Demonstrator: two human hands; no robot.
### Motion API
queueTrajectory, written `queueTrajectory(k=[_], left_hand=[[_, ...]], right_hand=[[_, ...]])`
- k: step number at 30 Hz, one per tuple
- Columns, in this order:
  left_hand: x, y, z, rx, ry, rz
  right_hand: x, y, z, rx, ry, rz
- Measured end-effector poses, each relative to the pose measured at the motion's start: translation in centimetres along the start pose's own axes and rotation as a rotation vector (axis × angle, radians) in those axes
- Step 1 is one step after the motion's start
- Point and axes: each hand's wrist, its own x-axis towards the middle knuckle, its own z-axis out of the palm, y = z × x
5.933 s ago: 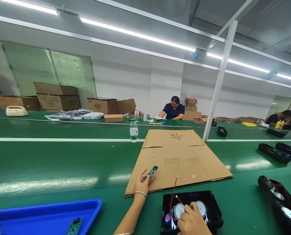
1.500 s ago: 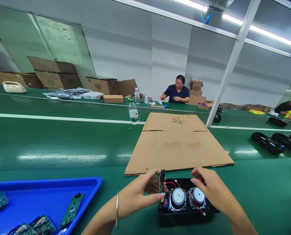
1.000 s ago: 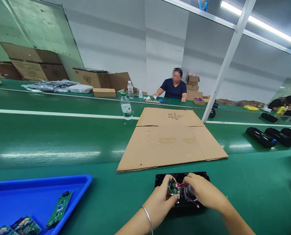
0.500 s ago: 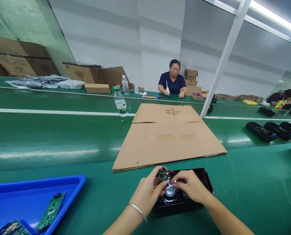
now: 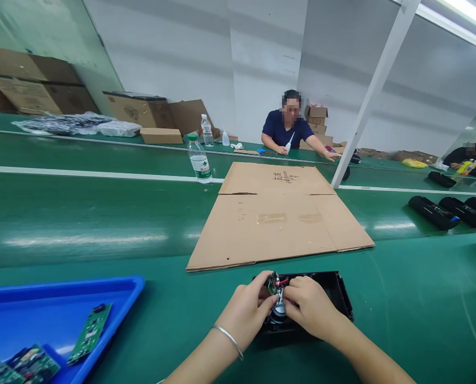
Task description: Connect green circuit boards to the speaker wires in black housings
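Note:
My left hand (image 5: 250,304), with a silver bangle on the wrist, pinches a small green circuit board (image 5: 271,285) on its edge. My right hand (image 5: 308,304) is closed at the fingertips against the board's near side, beside red wires (image 5: 282,281). The small white connector in its pinch is mostly covered by the fingers. Both hands are over an open black plastic housing (image 5: 336,293) on the green bench. Inside the housing, a round silver speaker (image 5: 278,310) shows just below my fingertips.
A blue tray (image 5: 132,290) with several green circuit boards (image 5: 89,332) is at left. A flat cardboard sheet (image 5: 280,226) lies ahead, beside a water bottle (image 5: 200,162). Black housings (image 5: 434,212) line the right. Across the bench, a person (image 5: 288,128) holds a white squeeze bottle.
My right fingers have moved in against the circuit board, covering the white connector. The board is turned more edge-on. The person opposite has stretched an arm out to my right.

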Motion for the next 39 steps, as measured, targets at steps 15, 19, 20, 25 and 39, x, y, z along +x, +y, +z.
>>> queueTrajectory(k=[15,19,20,25,39], left_hand=[[0.0,0.5,-0.6,0.24,-0.011,0.241],[-0.1,0.8,-0.5,0.154,0.009,0.227],[-0.1,0.8,-0.4,0.142,0.011,0.227],[-0.2,0.8,-0.7,0.129,-0.033,0.188],[-0.1,1.1,-0.5,0.098,0.078,0.026]], right_hand=[[0.0,0.2,-1.7,0.382,0.012,0.268],[-0.2,-0.2,-2.0,0.384,0.015,0.186],[-0.2,-0.2,-2.0,0.362,0.021,0.183],[-0.1,-0.3,-1.9,0.336,-0.012,0.237],[0.3,0.9,-2.3,0.673,0.009,0.461]])
